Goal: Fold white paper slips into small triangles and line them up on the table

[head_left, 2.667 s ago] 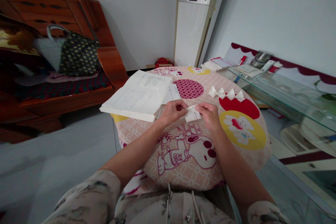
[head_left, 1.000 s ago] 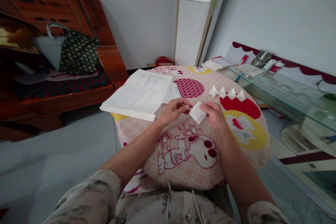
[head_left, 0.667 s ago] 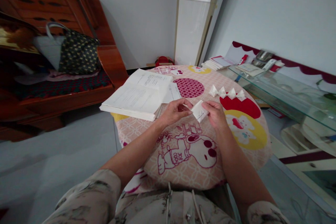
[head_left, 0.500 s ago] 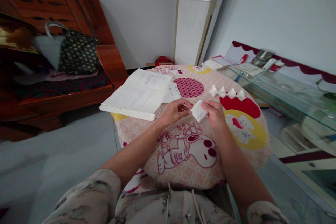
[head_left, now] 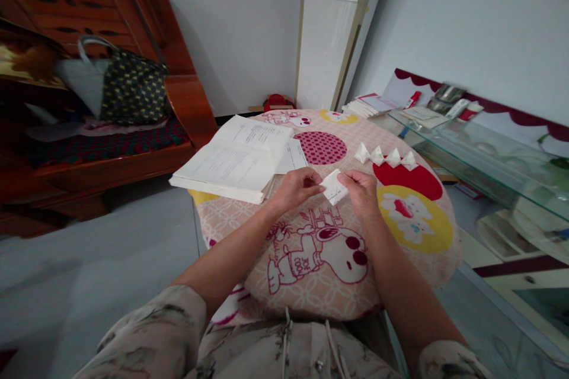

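A small folded piece of white printed paper (head_left: 334,188) is held between my two hands, just above the round table. My left hand (head_left: 299,188) pinches its left edge with thumb and fingertips. On the other side, my right hand (head_left: 362,190) grips the upper right corner, thumb on top. Beyond my right hand, several folded paper pieces (head_left: 386,157) with pointed tops stand in a row on the tablecloth (head_left: 253,243). An open book (head_left: 226,163) lies to the left of my hands, with a loose printed sheet (head_left: 293,157) by its right side.
To the right, a glass-topped cabinet (head_left: 498,160) meets the table, holding metal bowls (head_left: 448,95) and a stack of booklets (head_left: 368,105). A wooden bench (head_left: 186,106) with a patterned bag (head_left: 133,86) is at left. A tall white air conditioner (head_left: 326,41) stands behind.
The folded paper has turned slightly between my fingers and shifted a little left. Both hands keep their hold, and the row of folded pieces stays where it was.
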A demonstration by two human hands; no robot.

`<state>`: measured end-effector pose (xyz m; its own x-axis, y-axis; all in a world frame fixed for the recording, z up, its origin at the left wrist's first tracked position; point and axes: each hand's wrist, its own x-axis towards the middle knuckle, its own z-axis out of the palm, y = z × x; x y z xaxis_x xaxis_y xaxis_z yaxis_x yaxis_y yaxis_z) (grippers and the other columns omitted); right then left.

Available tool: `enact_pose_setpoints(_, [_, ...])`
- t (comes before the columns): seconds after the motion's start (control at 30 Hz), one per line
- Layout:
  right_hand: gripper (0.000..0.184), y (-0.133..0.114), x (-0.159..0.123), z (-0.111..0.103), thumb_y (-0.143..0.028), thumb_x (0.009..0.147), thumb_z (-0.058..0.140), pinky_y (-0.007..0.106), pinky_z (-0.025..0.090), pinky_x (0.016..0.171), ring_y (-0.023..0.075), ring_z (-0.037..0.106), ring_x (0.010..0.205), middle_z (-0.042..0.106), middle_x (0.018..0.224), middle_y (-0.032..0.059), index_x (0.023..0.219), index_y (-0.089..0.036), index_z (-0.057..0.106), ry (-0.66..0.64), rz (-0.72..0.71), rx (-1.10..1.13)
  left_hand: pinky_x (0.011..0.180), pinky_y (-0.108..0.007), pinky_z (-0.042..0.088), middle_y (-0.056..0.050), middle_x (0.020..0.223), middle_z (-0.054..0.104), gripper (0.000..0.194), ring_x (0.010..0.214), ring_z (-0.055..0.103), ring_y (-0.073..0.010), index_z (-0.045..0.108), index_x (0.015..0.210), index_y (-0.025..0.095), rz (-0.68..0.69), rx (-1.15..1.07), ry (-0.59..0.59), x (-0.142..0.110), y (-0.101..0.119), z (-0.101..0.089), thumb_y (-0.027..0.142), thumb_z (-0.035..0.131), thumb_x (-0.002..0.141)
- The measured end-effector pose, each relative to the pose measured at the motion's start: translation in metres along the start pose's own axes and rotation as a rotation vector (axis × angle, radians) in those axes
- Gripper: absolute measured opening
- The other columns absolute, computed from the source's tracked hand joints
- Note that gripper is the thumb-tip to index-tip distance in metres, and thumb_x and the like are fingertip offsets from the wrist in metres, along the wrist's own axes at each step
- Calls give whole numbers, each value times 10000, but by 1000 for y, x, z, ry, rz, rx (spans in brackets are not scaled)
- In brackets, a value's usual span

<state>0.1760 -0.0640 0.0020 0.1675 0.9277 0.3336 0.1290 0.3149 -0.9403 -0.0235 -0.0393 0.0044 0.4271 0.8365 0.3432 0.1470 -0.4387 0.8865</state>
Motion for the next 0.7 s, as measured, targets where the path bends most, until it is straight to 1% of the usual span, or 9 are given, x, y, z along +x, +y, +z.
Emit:
enact_pose_setpoints(0.07, [285, -1, 0, 0, -390, 772, 744, 259, 290, 508, 103, 368, 539, 451, 550, -45, 608, -178, 644, 30, -10, 10, 627, -215, 443, -10, 789, 648, 208, 681, 577, -99, 646, 861, 142, -47, -147, -5, 1, -1, 1, 284, 780, 790])
enact_pose_setpoints(0.13, [288, -3, 0, 1, -383, 773, 738, 257, 282, 506, 100, 353, 538, 437, 549, -48, 599, -179, 634, 61, -22, 12, 669, -225, 489, -30, 855, 677, 270, 729, 620, -107, 650, 937, 138, -83, -280, -20, 2, -1, 2, 310, 792, 783])
enact_pose_setpoints(0.2, [290, -4, 0, 2, -381, 774, 732, 256, 282, 508, 100, 350, 540, 432, 551, -48, 594, -180, 626, 66, -25, 8, 690, -233, 518, -39, 869, 692, 291, 740, 643, -109, 658, 963, 134, -120, -331, -36, 2, 0, 4, 333, 786, 794])
enact_pose_setpoints(0.27, [281, -4, -1, 4, -384, 776, 725, 256, 296, 513, 103, 360, 545, 444, 559, -46, 606, -181, 633, 53, -21, 4, 634, -219, 510, -20, 775, 682, 256, 665, 636, -99, 658, 901, 133, -163, -297, -32, 3, 0, 6, 351, 763, 819])
enact_pose_setpoints(0.33, [283, -4, -1, 6, -391, 780, 718, 256, 305, 513, 105, 368, 549, 452, 565, -43, 612, -181, 633, 45, -22, 2, 548, -199, 466, 4, 651, 647, 246, 562, 605, -90, 636, 804, 138, -196, -231, 2, 3, -2, 8, 360, 733, 847])
enact_pose_setpoints(0.4, [299, -4, -2, 7, -395, 785, 717, 254, 303, 509, 106, 369, 551, 446, 565, -42, 602, -180, 620, 45, -36, -4, 491, -189, 416, 16, 574, 618, 265, 495, 572, -84, 613, 736, 146, -207, -181, 38, 3, -3, 10, 355, 708, 869])
enact_pose_setpoints(0.5, [313, -5, -2, 8, -395, 788, 720, 252, 303, 509, 104, 371, 553, 447, 566, -41, 594, -179, 603, 39, -45, -3, 461, -184, 381, 25, 529, 596, 291, 455, 540, -75, 598, 675, 151, -193, -161, 63, 2, -4, 11, 336, 700, 876])
enact_pose_setpoints(0.6, [315, -5, -3, 8, -401, 781, 718, 252, 300, 503, 104, 363, 546, 443, 562, -43, 595, -182, 589, 39, -21, 16, 446, -178, 370, 30, 514, 588, 308, 434, 526, -68, 590, 646, 153, -185, -179, 74, 1, -1, 11, 326, 713, 869])
enact_pose_setpoints(0.7, [317, -5, -4, 9, -400, 770, 714, 254, 298, 497, 105, 358, 536, 430, 553, -45, 587, -188, 565, 43, 13, 37, 437, -174, 387, 31, 510, 586, 338, 420, 527, -66, 578, 630, 153, -216, -227, 42, 1, 3, 10, 344, 716, 873])
